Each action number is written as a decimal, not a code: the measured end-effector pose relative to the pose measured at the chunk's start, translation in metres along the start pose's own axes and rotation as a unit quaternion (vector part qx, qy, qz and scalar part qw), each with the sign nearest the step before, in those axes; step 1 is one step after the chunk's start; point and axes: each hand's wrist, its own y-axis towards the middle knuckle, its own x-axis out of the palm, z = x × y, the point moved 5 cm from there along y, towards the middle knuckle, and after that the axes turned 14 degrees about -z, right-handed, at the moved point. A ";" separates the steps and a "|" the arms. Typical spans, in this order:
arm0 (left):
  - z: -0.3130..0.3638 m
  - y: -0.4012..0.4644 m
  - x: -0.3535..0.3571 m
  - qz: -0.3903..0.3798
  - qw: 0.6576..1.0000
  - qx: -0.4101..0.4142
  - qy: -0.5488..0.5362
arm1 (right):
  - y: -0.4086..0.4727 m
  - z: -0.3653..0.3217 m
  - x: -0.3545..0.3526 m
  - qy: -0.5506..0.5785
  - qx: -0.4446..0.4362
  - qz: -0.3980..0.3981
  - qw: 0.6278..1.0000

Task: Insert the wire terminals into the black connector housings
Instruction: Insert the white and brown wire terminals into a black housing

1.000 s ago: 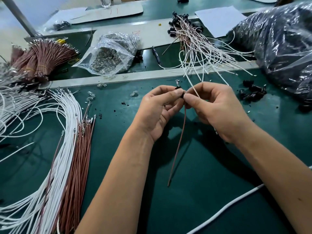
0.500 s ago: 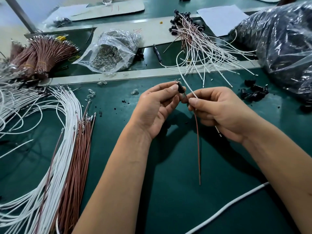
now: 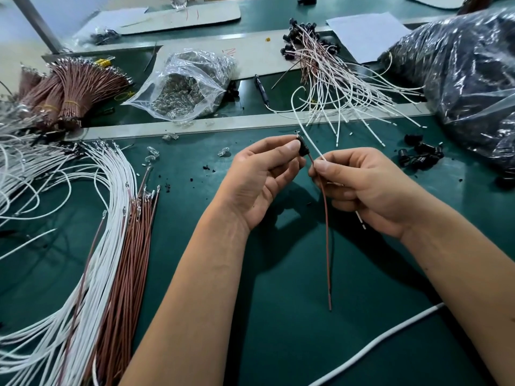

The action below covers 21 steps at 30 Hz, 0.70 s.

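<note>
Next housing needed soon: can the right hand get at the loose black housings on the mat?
Probably yes: the loose black housings lie uncovered beside the right hand, though it's pinching the brown wire.

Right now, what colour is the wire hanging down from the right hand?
Reddish brown, seen best in the head view: the wire hangs from the right hand.

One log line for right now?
left hand: holds housing | right hand: pinches brown wire | white wire: in housing
</note>
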 end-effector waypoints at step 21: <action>0.002 -0.003 0.007 -0.028 0.996 0.028 0.081 | -0.001 -0.002 0.004 -0.020 -0.021 -0.002 1.000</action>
